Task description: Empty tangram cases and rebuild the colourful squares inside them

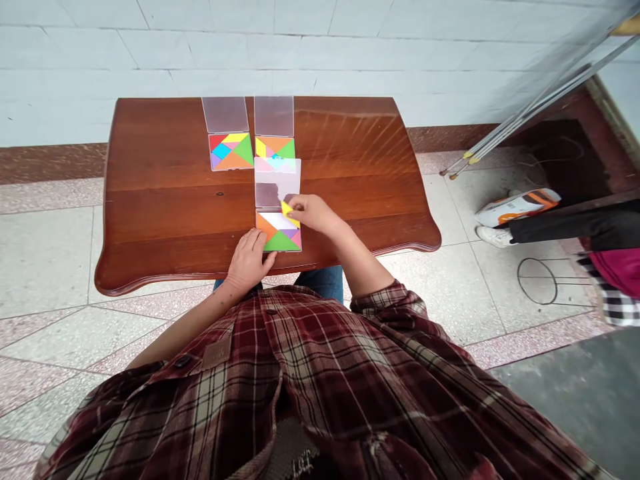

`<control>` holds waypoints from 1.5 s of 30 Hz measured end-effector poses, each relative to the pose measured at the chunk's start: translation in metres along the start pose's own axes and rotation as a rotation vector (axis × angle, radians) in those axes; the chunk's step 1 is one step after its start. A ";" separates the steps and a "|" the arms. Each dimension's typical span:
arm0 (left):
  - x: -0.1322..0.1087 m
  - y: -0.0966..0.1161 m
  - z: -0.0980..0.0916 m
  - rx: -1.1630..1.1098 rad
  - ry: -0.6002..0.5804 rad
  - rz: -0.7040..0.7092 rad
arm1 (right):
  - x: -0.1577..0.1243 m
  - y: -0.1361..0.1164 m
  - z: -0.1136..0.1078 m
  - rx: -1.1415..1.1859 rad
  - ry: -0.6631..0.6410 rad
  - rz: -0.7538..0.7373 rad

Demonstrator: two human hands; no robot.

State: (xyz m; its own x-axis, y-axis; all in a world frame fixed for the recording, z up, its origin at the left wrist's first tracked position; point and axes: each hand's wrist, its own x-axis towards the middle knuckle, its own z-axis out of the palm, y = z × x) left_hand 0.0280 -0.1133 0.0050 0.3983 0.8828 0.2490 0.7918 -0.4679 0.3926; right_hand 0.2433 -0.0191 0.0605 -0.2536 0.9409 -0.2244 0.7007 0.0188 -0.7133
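Note:
On the wooden table (175,207), a flat tangram case (279,231) lies open nearest me, holding coloured triangles in orange, green, purple and pink, with a white area at its top. My right hand (311,213) pinches a yellow tangram piece (289,212) just above that case, beneath the edge of its raised clear lid (277,183). My left hand (247,261) grips the case's near left corner. Two more filled cases (231,152) (275,148) lie farther back, each with a frosted clear lid (225,115) (273,115) behind it.
The table has a scalloped edge, with a tiled floor around it and a tiled wall behind. To the right are metal poles (530,113), a white and orange shoe (517,207), a wire ring stand (537,281) and checked red cloth (613,287). My plaid shirt fills the foreground.

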 end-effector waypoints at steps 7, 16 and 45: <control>0.000 -0.001 0.000 0.007 0.001 0.003 | -0.027 0.044 -0.031 -0.181 0.217 0.293; 0.001 0.000 -0.002 0.011 -0.020 -0.005 | -0.040 -0.008 0.009 -0.349 -0.022 -0.045; 0.002 0.002 -0.001 0.037 -0.003 -0.029 | -0.040 0.026 -0.013 -0.353 0.335 0.200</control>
State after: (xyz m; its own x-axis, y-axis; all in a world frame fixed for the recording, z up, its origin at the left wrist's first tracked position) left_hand 0.0294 -0.1126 0.0073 0.3765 0.8962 0.2349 0.8195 -0.4404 0.3667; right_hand 0.2803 -0.0518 0.0599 0.0953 0.9932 -0.0674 0.9101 -0.1144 -0.3983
